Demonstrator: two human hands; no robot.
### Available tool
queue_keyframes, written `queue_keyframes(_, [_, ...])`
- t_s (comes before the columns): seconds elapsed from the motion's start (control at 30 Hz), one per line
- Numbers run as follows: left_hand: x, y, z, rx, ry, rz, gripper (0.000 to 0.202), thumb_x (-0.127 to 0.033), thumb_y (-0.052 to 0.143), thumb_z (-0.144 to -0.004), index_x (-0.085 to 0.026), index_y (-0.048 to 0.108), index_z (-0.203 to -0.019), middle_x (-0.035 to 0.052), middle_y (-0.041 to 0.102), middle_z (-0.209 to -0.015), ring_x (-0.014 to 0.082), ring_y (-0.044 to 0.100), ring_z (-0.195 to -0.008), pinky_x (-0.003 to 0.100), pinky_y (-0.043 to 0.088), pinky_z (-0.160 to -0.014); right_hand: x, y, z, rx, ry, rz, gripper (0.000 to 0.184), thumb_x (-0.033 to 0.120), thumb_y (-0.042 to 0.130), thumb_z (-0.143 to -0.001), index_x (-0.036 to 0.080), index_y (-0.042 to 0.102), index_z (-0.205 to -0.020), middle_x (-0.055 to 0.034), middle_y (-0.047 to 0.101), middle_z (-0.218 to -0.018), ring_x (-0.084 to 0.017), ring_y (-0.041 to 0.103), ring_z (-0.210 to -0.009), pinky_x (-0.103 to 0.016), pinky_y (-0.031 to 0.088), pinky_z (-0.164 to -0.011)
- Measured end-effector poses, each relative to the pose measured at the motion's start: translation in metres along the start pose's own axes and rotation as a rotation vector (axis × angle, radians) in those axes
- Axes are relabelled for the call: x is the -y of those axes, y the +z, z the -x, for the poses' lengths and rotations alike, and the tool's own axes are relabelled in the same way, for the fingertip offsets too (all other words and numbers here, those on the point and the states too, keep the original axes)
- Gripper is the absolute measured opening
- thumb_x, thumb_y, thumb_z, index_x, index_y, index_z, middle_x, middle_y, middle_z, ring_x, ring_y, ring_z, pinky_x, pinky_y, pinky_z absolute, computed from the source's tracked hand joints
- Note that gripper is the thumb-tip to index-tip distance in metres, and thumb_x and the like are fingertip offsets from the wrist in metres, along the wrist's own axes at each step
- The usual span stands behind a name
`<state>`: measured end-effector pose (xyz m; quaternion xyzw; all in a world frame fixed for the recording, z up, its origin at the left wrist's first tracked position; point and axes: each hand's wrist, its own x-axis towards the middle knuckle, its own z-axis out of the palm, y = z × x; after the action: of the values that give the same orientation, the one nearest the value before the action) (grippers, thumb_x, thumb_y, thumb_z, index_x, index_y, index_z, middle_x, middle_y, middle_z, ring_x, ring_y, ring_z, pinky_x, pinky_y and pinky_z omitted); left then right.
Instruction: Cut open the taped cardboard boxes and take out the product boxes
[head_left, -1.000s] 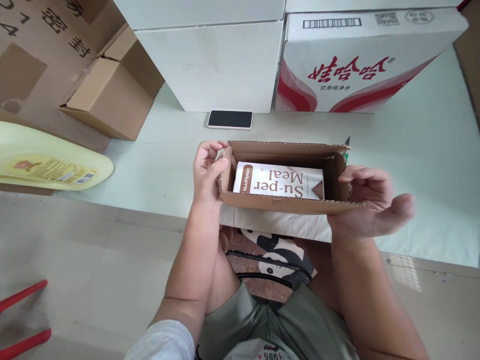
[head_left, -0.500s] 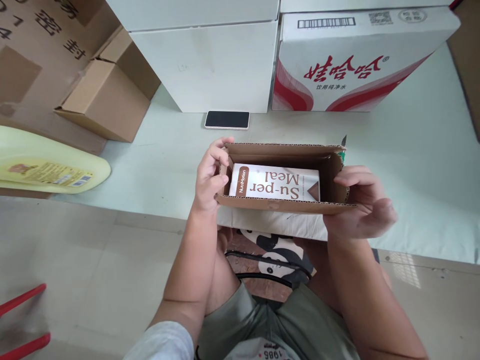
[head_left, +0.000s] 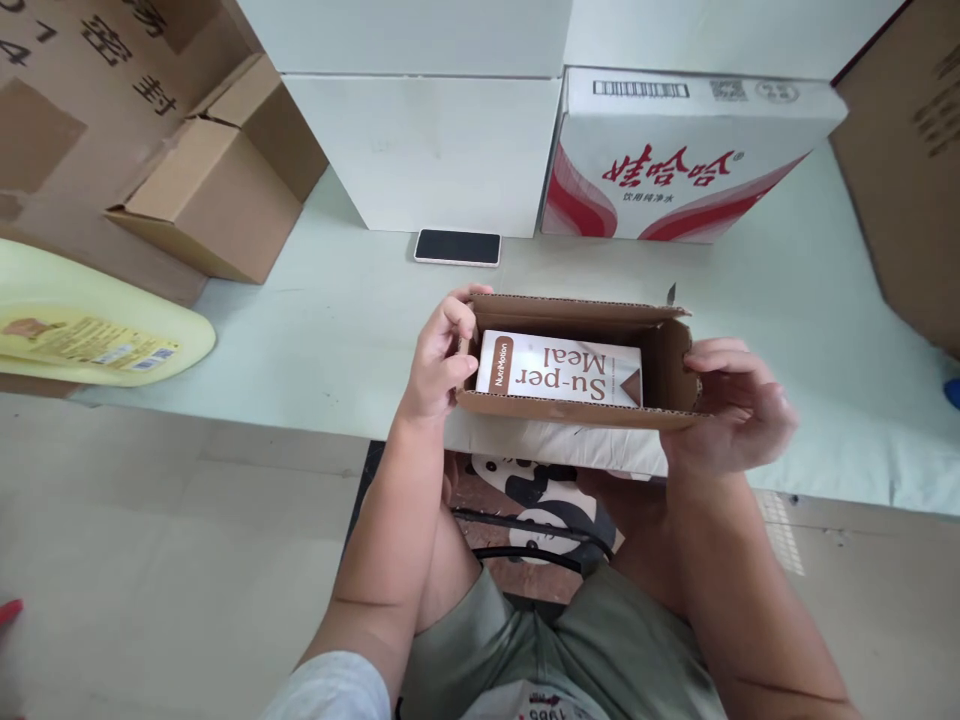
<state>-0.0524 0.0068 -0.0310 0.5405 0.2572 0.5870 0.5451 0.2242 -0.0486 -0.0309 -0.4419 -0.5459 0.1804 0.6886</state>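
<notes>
A small open cardboard box point(head_left: 577, 412) rests at the near edge of the pale green table point(head_left: 330, 330). Inside it lies a white packet point(head_left: 561, 369) printed "Su-per Meal" in brown. My left hand point(head_left: 441, 358) is closed on the box's left end flap, fingers curled over its top edge. My right hand point(head_left: 731, 405) wraps round the box's right end, fingers bent against the flap. The box's white outer side faces me.
A black phone point(head_left: 457, 247) lies just behind the box. Beyond it stand white cartons point(head_left: 427, 150) and a red-and-white drinks case point(head_left: 667, 160). Brown cardboard boxes point(head_left: 217, 190) and a yellow bottle point(head_left: 90, 325) are at left; another brown box point(head_left: 907, 170) at right.
My left fingers moved from beside the left flap to curl over it. My right hand closed in against the right end. The view shifted slightly.
</notes>
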Motion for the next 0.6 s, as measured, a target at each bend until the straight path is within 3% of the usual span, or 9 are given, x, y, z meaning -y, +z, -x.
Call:
queue_keyframes(0.1, [-0.003, -0.002, 0.003, 0.087, 0.054, -0.059, 0.053, -0.056, 0.085, -0.07, -0.025, 0.043, -0.08, 0.0055, 0.06, -0.119, 0.0281, 0.059, -0.113, 0.042, 0.047, -0.095, 0.032, -0.002, -0.003, -0.166, -0.147, -0.024, 0.017, 0.03, 0.058, -0.082, 0.023, 0.07, -0.071, -0.0038, 0.057, -0.069, -0.018, 0.053, -0.066, -0.036, 0.035, -0.063])
queue_keyframes(0.2, [-0.007, -0.003, 0.006, 0.186, 0.081, -0.161, 0.042, -0.049, 0.078, -0.075, -0.026, 0.044, -0.085, 0.005, 0.057, -0.11, 0.0308, 0.053, -0.126, 0.045, 0.044, -0.1, 0.082, -0.004, -0.008, -0.083, -0.113, 0.07, 0.012, 0.017, 0.066, -0.074, 0.024, 0.075, -0.076, -0.0025, 0.064, -0.071, -0.018, 0.058, -0.07, -0.036, 0.04, -0.066])
queue_keyframes(0.3, [-0.012, -0.003, 0.007, 0.245, 0.073, -0.189, 0.032, -0.036, 0.07, -0.074, -0.027, 0.043, -0.09, 0.0057, 0.055, -0.115, 0.0318, 0.046, -0.14, 0.044, 0.043, -0.099, 0.133, 0.001, -0.018, 0.267, 0.049, 0.228, 0.012, 0.02, 0.067, -0.085, 0.027, 0.077, -0.085, -0.0022, 0.072, -0.081, -0.019, 0.066, -0.077, -0.035, 0.048, -0.068])
queue_keyframes(0.4, [-0.016, -0.003, 0.007, 0.291, 0.049, -0.201, 0.033, -0.032, 0.067, -0.072, -0.026, 0.041, -0.091, 0.0081, 0.053, -0.127, 0.0321, 0.045, -0.142, 0.04, 0.045, -0.09, 0.157, 0.02, -0.032, 0.624, 0.11, 0.551, 0.01, 0.028, 0.066, -0.092, 0.027, 0.076, -0.092, -0.0006, 0.073, -0.081, -0.016, 0.064, -0.069, -0.031, 0.047, -0.062])
queue_keyframes(0.5, [-0.021, -0.003, 0.008, 0.32, 0.023, -0.224, 0.032, -0.029, 0.066, -0.072, -0.026, 0.041, -0.092, 0.0093, 0.052, -0.134, 0.0314, 0.048, -0.139, 0.04, 0.047, -0.087, 0.148, 0.043, -0.046, 0.958, 0.06, 0.808, 0.018, 0.03, 0.059, -0.094, 0.025, 0.075, -0.1, -0.0029, 0.076, -0.091, -0.017, 0.066, -0.072, -0.033, 0.051, -0.067])
queue_keyframes(0.6, [-0.027, -0.003, 0.01, 0.318, 0.032, -0.264, 0.029, -0.024, 0.064, -0.072, -0.026, 0.043, -0.092, 0.0088, 0.053, -0.125, 0.0322, 0.041, -0.148, 0.043, 0.048, -0.096, 0.128, 0.054, -0.055, 1.211, -0.002, 0.935, 0.026, 0.031, 0.06, -0.09, 0.025, 0.074, -0.111, -0.0075, 0.075, -0.114, -0.024, 0.072, -0.095, -0.039, 0.057, -0.081])
